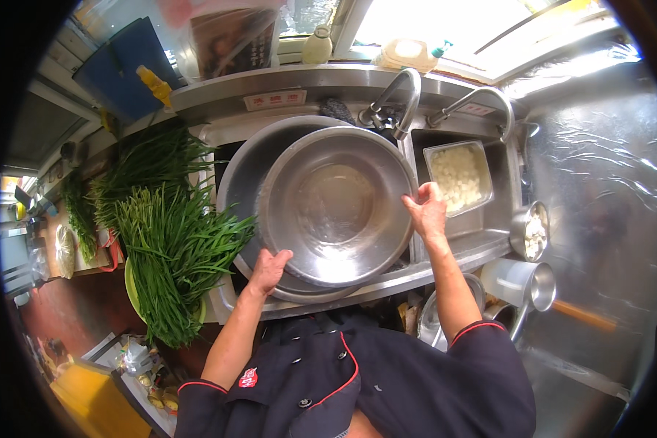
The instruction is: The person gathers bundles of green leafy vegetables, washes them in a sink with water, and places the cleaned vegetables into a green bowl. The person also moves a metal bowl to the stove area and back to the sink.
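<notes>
A wide stainless steel basin [336, 197] is tilted over a second, larger metal basin [242, 179] in the left sink. My left hand [269, 270] grips its rim at the near left, the thumb over the edge. At the right side of the same rim my right hand [426, 212] is closed, fingers partly hidden beneath. The inside of the held basin looks wet and shiny, with no food in it. Beside the basins on the left lies a big heap of long green leafy stalks [171, 241], some tips reaching the lower basin's edge.
Two curved faucets [409, 102] [509, 117] rise behind the sinks. In the right sink sits a clear tub of white cubes [460, 175]. A small metal pot [531, 232] with white pieces stands to its right. Bottles [317, 45] line the back ledge.
</notes>
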`<state>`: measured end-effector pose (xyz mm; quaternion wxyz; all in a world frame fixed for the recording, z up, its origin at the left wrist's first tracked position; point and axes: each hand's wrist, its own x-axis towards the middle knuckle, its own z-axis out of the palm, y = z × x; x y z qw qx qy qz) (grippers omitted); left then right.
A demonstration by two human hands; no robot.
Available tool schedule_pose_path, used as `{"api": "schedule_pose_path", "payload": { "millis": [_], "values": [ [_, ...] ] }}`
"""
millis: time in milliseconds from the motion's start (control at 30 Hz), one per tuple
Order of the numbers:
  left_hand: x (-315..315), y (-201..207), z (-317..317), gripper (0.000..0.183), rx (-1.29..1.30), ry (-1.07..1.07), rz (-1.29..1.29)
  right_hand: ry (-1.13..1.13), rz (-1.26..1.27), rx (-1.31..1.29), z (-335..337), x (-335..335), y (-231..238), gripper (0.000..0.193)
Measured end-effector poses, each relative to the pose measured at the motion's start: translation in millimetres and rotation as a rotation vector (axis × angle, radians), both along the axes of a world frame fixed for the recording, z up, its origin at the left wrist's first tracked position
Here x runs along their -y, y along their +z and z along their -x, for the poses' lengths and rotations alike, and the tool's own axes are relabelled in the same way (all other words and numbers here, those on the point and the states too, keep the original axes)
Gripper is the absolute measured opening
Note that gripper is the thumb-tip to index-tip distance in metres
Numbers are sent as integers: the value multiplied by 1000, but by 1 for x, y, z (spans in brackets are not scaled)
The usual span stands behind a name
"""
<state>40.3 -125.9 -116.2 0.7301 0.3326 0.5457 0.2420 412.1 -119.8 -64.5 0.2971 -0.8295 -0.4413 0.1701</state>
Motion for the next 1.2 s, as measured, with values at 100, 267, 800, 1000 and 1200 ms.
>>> {"api": "schedule_pose_path", "payload": {
  "millis": [100,267,800,1000,1200],
  "values": [
    [-3,3,22,31,47,106,-52,41,149,-78,15,-1,-3,31],
    [2,-7,22,30,180,109,53,267,342,-133,0,-1,38,26],
    [14,-44,-29,27,138,-27,86,58,182,-76,-18,65,50,22],
    [9,-30,-29,43,87,-38,94,85,-19,103,-5,73,38,18],
    [8,-17,-35,56,47,-50,87,85,-239,64,-5,78,46,13]
  ]
}}
